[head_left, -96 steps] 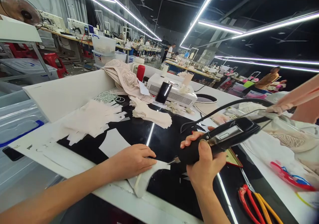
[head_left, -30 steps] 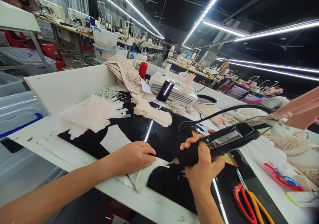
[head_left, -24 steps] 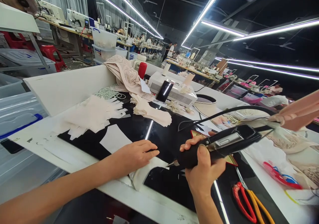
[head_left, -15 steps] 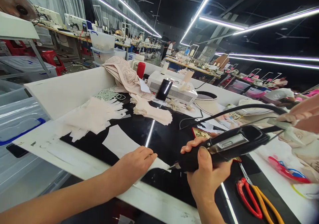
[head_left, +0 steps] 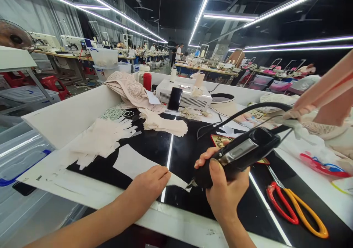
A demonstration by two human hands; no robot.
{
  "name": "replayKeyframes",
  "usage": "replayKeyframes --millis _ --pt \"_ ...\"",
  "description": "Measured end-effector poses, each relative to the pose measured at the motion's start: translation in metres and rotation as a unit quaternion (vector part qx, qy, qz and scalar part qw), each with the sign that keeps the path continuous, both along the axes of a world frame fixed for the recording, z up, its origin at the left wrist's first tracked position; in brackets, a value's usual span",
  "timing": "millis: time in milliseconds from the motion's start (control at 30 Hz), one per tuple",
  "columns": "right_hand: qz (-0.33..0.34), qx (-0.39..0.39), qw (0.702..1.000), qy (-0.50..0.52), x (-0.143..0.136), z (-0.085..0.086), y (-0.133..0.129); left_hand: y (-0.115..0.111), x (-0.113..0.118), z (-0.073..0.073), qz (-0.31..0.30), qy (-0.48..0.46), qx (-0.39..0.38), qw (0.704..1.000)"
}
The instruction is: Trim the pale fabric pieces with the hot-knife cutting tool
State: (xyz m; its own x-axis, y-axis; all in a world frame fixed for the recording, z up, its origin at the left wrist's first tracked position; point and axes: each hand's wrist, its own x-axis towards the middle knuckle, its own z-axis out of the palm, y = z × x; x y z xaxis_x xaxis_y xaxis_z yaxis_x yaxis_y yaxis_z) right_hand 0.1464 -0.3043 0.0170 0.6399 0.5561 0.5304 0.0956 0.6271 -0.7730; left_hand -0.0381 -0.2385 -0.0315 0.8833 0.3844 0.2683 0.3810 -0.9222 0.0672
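Note:
My right hand [head_left: 224,189] is wrapped round a black corded hand-held power tool [head_left: 234,160] with a short metal tip, thumb on top of its body. The tip points down-left and meets the narrow right end of a white cut piece [head_left: 132,163], fabric or paper, on the black tabletop [head_left: 182,200]. My left hand [head_left: 150,185] presses on that piece, fingers bunched together; what lies under the fingertips is hidden. Scissors [head_left: 292,207] with red and orange handles lie right of my right hand. Behind the tool sits a small red-edged tray [head_left: 219,140].
Stacked pale pieces [head_left: 96,137] and a cream bundle [head_left: 162,125] lie at the back. Beyond stand a phone [head_left: 175,98], a white vented box [head_left: 190,97] and a red spool [head_left: 147,81]. Pink fabric [head_left: 328,90] hangs at right, near the tool's cord [head_left: 248,110].
The view has levelled and shifted slightly. The tool sits a little further left in the picture, its tip still at the white piece's end. My left hand stays pressed on the piece.

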Motion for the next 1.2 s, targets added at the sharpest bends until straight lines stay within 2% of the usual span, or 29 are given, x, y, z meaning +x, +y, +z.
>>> replayKeyframes --millis 167,400,567,767,933,1200 --pt "0.002 -0.002 1.0 0.002 -0.005 0.001 -0.002 -0.009 0.004 0.002 0.02 0.018 0.062 0.998" --pt "-0.001 0.005 1.0 -0.025 -0.009 0.0 -0.003 -0.027 0.009 -0.011 0.033 0.001 0.097 0.995" --pt "0.009 -0.001 1.0 -0.016 -0.009 0.002 -0.001 -0.027 0.008 -0.018 0.033 0.0 0.1 0.994" --pt "0.023 0.013 1.0 0.015 -0.005 0.007 0.019 -0.025 0.004 -0.022 0.013 -0.019 0.109 0.994" --pt "0.051 0.009 0.999 0.013 -0.006 0.003 0.033 -0.024 0.003 -0.021 -0.007 -0.055 0.093 0.994" --pt "0.069 0.004 0.998 0.007 -0.011 0.0 0.034 -0.024 0.004 -0.017 -0.011 -0.068 0.077 0.995"
